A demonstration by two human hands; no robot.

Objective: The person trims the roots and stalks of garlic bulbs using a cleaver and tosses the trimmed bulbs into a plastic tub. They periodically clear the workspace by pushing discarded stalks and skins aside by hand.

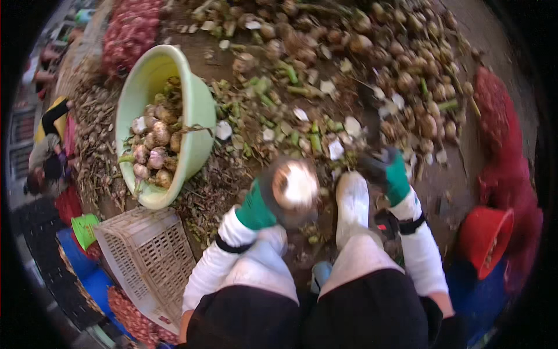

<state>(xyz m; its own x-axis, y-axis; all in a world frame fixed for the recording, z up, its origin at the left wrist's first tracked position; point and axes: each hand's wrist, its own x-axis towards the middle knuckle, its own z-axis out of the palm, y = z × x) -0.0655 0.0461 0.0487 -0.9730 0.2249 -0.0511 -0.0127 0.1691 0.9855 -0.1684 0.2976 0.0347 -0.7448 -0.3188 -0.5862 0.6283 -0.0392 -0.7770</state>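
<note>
My left hand (pixel 263 200), in a green and dark glove, is closed around a garlic bulb (pixel 297 185), whose pale, broad face is turned up. The bulb is blurred and hides some of the fingers. Just right of my boots, my right hand (pixel 388 173), gloved the same way, is closed around the lower end of a knife (pixel 370 113). Its long dark blade points away from me over the scraps. Cut stems and white slices (pixel 336 149) lie on the ground in front of both hands.
A pale green tub (pixel 200 128) of garlic bulbs leans at the left, beside a plastic crate (pixel 145 256). Loose bulbs (pixel 407 81) heap at the far right. Red net sacks (pixel 503 157) and a red bucket (pixel 479 241) line the right. A person (pixel 46 154) is at the far left.
</note>
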